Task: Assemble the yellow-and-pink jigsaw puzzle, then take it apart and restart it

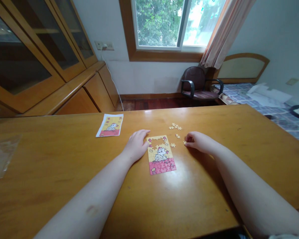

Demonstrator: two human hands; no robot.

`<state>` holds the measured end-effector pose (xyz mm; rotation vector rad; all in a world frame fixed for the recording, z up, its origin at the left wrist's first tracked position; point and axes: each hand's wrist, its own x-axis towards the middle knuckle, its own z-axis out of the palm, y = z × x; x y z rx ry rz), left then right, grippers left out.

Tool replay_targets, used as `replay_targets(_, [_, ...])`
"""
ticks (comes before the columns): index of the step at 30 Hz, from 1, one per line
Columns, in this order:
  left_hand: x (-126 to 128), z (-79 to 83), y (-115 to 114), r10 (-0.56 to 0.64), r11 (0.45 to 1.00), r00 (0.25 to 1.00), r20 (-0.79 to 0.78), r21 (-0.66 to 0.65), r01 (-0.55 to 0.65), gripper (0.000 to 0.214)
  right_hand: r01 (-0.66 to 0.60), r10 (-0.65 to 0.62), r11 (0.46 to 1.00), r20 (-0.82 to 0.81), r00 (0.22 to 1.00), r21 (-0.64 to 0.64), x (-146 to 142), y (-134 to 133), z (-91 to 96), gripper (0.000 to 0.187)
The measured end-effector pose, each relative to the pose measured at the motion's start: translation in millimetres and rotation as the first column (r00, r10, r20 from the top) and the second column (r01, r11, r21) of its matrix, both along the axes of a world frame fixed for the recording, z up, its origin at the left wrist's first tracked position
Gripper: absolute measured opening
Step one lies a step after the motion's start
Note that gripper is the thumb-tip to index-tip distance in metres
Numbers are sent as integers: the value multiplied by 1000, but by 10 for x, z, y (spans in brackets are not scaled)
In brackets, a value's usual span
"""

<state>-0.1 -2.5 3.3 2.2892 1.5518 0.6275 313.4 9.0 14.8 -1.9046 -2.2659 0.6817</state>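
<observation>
A jigsaw puzzle [161, 157] lies flat on the wooden table, yellow above and pink below, with a white cartoon animal in the middle. Near its top is a gap through which the tabletop shows. My left hand [137, 143] rests along the puzzle's upper left edge, fingers stretched out and holding nothing. To the right of the puzzle, my right hand [194, 142] pinches a small yellow puzzle piece [184, 142] just at the tabletop. Between that hand and the puzzle lie two loose pieces, one piece [173, 145] close to the puzzle's edge and another piece [177, 136] farther back.
Several loose puzzle pieces [175, 126] are clustered behind the puzzle. A printed reference picture [111, 125] lies at the back left of the table [64, 159]. A clear plastic sheet [3, 156] is at the far left. Beyond the table stands an armchair [198, 83].
</observation>
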Motion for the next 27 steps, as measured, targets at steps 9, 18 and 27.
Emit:
replay_targets(9, [-3,-18,7,-6,1000,1000,15,7,6,47,-146,147,988,-30,989,45,-101,-80,71,6])
replay_targets(18, [10,-11,6,-2,1000,999,39,13,1,45,-59,62,998,-75,995,37,-93,-48,61,20])
replay_targets(27, [6,-35,15,-3,1000,999,43,16,2,45,-134,127,989,-114,985,-59,-141,-90,46,10])
